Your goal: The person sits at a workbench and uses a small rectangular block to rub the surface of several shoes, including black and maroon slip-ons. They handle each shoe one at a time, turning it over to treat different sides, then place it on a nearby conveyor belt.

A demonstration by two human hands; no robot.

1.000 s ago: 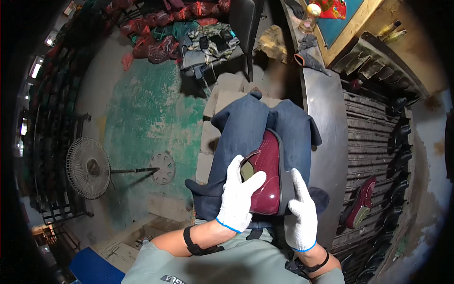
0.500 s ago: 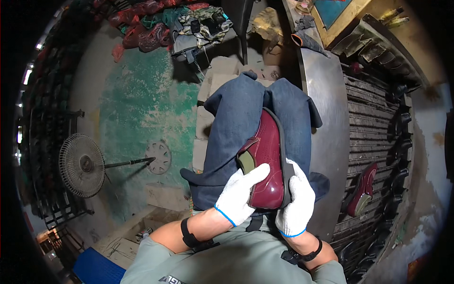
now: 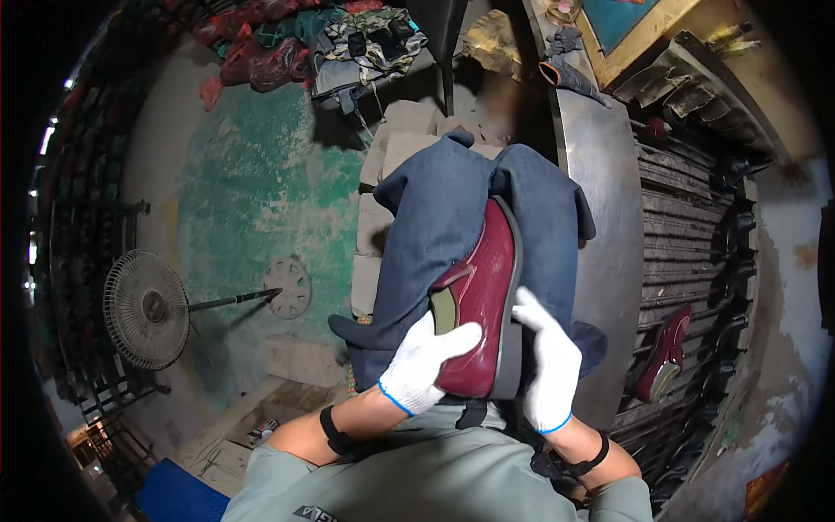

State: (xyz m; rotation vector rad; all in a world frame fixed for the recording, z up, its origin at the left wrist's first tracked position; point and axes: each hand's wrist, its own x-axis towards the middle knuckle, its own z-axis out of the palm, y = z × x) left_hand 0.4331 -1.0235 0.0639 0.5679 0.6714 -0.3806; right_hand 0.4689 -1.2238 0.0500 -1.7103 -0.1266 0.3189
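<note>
On your lap, over the blue cloth (image 3: 435, 217), your left hand (image 3: 424, 361) and right hand (image 3: 546, 365) both clasp the maroon shoe (image 3: 483, 300); it has tilted since a second ago, sole edge now turning rightward.

shoe (image 3: 483, 304) on lap cloth (image 3: 435, 226) | fan (image 3: 143, 309) left | second shoe (image 3: 665, 352) right, perhaps on rack
</note>
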